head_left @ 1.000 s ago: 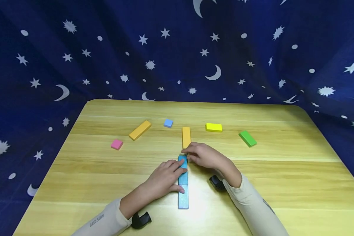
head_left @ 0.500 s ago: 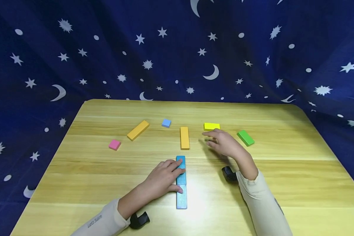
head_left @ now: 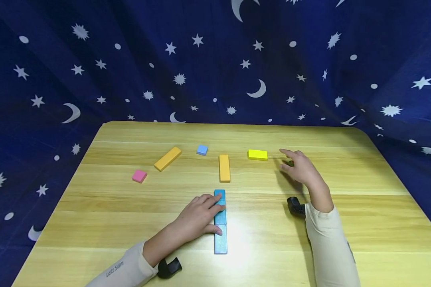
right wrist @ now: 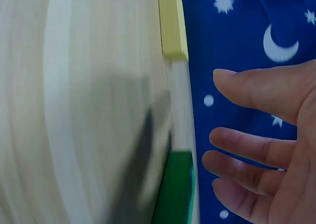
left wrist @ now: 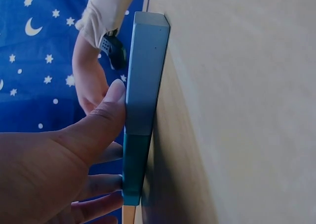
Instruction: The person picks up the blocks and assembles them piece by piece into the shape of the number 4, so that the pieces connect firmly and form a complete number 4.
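My left hand (head_left: pixel 197 215) rests its fingertips and thumb on a straight row of blue blocks at the middle of the table. The near one is a light blue block (head_left: pixel 220 244); a teal block (head_left: pixel 220 219) and a shorter teal piece (head_left: pixel 220 192) continue the line away from me. My right hand (head_left: pixel 302 168) hovers, fingers apart and holding nothing, over a green block (right wrist: pixel 174 192), which it mostly hides in the head view. Left of that hand lies a yellow block (head_left: pixel 257 155).
Beyond the row stands an orange block (head_left: pixel 224 168) on the table (head_left: pixel 344 235). Further left are a second orange block (head_left: pixel 168 159), a small blue square (head_left: pixel 202 150) and a pink square (head_left: pixel 139 176). A starry curtain (head_left: pixel 215 59) hangs behind the table.
My right hand has left the far end of the blue row and moved right, past the yellow block, to above the green block. My left hand has stayed on the row.
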Tool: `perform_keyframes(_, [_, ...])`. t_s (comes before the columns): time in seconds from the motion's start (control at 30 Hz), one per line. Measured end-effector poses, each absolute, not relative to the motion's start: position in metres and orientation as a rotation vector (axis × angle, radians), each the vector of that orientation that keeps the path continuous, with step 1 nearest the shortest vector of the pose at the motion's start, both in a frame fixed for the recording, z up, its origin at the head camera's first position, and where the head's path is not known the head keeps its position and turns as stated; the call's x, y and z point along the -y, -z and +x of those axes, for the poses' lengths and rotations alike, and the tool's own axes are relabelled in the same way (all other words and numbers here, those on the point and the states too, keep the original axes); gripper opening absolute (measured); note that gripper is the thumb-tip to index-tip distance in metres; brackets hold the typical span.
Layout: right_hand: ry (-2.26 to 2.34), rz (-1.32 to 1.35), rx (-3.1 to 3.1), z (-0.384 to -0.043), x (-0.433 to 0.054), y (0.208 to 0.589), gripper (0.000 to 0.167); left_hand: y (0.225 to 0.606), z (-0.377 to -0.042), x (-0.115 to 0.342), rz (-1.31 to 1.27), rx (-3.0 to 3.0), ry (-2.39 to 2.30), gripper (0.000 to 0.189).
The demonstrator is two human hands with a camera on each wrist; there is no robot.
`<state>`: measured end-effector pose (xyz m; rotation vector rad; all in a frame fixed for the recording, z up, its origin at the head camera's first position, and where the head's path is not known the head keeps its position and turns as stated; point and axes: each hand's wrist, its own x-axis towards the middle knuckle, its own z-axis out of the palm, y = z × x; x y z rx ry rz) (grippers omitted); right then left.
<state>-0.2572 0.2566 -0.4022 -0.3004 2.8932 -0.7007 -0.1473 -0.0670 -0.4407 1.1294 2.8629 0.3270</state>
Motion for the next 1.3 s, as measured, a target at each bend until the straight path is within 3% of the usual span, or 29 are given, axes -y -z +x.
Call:
perform_keyframes(0.6, [0.538,-0.045,-2.876,-0.264,-0.288,0.416,0.068,0.442,-0.147,0.068,1.114,-2.867,-0.322,0.065])
perform_keyframes(1.3, [0.549,-0.172,-2.913,-0.258,-0.275,0.406,0.064,0.442,-0.146,0.068,1.109,-2.869,-0.349,0.065])
